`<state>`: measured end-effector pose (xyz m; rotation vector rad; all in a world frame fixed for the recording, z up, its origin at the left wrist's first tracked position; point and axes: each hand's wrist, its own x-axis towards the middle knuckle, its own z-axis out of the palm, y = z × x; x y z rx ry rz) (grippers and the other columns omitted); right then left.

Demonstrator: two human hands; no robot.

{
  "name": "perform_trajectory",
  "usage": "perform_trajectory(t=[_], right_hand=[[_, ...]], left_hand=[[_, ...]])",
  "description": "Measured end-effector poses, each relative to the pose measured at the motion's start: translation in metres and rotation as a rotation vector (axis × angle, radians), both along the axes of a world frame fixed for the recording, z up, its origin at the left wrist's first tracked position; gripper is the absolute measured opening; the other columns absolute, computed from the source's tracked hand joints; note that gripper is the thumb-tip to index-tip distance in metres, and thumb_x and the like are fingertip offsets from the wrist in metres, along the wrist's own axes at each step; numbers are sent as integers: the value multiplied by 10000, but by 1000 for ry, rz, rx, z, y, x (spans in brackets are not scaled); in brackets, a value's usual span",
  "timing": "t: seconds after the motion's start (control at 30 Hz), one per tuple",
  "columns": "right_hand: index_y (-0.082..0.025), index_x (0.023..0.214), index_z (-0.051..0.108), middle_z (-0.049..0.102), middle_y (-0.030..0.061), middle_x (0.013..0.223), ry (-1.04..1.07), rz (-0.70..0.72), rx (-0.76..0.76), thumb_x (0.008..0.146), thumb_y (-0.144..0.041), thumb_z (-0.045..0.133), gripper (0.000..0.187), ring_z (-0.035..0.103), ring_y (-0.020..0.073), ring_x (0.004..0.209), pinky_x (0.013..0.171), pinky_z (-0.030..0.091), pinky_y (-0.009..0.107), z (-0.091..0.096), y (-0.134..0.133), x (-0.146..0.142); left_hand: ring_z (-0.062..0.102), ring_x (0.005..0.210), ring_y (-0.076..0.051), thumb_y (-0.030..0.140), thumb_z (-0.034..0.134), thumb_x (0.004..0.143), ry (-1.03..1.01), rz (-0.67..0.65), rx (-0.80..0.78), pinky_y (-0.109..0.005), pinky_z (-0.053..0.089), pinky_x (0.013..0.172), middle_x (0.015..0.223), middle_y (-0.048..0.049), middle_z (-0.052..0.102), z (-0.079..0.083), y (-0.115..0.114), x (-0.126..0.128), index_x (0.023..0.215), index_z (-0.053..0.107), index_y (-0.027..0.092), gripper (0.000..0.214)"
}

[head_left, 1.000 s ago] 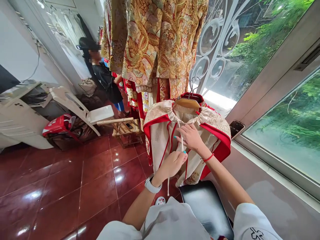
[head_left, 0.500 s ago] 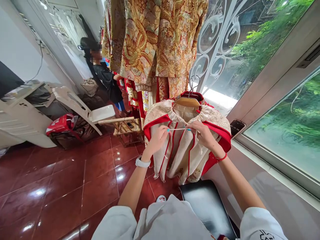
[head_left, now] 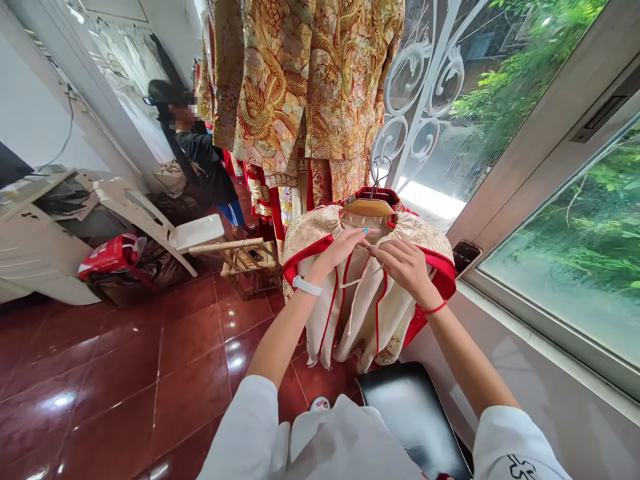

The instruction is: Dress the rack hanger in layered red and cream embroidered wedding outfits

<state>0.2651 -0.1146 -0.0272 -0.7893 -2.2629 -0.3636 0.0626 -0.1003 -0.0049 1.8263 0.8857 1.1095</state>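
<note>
A cream cape [head_left: 320, 240] with red trim and a gathered neckline hangs from a wooden hanger [head_left: 369, 209] in front of me. At its neck opening, my left hand [head_left: 343, 250] and my right hand [head_left: 405, 265] meet, fingertips almost touching. Both are closed on the thin cream drawstring [head_left: 353, 284]; my left fingers partly hide the spot where it is pinched. A loop and a loose end of the cord dangle below my hands over the red-edged panels.
Gold embroidered garments [head_left: 320, 87] hang behind. A black-seated chair [head_left: 405, 407] stands below right, and a phone [head_left: 466, 257] leans by the window frame. At left are a bamboo stool [head_left: 250, 257], a white chair [head_left: 197, 231], a red bag [head_left: 110, 255] and a person in black [head_left: 207, 160].
My left hand has moved right and up to my right hand at the neckline. The cord, stretched straight between the hands before, now hangs slack in a loop. The view has shifted slightly.
</note>
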Motion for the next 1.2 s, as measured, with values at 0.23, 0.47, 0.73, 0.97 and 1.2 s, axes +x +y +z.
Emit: perform_trajectory(t=[0.23, 0.47, 0.73, 0.97, 1.2], right_hand=[[-256, 939, 706, 737, 74, 887, -45, 23, 49, 1062, -278, 391, 339, 639, 194, 863, 724, 437, 345, 0, -1, -1], [-274, 1075, 735, 741, 79, 938, 25, 45, 64, 1041, -225, 448, 293, 645, 207, 921, 773, 495, 351, -11, -2, -2], [-267, 1078, 714, 656, 116, 1264, 143, 58, -81, 1059, -338, 349, 372, 569, 276, 1206, 959, 496, 458, -15, -10, 23], [-220, 771, 649, 632, 77, 738, 3, -172, -197, 1046, -575, 176, 652, 553, 220, 718, 665, 414, 334, -16, 11, 68], [-192, 646, 614, 600, 101, 632, -8, -527, -100, 1051, -477, 239, 621, 537, 207, 642, 564, 262, 308, -2, 34, 110]], left_hand=[[715, 1060, -227, 372, 501, 958, -109, -124, -24, -381, 569, 961, 1013, -72, 775, 1, -8, -1, 1008, 770, 220, 313], [685, 1142, -281, 329, 387, 1001, -463, 97, -76, -537, 558, 940, 1098, -109, 747, 15, -21, -17, 1143, 701, 211, 364], [647, 846, -125, 285, 499, 991, -923, 454, 241, -274, 543, 825, 1073, -5, 704, 20, -62, -121, 1086, 668, 323, 197], [329, 417, -30, -54, 576, 802, -1063, 683, 200, -180, 312, 425, 645, 62, 555, -11, -67, -206, 868, 701, 187, 280], [359, 429, -25, -17, 611, 768, -897, 933, 88, -175, 411, 489, 629, 77, 537, -54, -51, -234, 898, 703, 154, 233]])
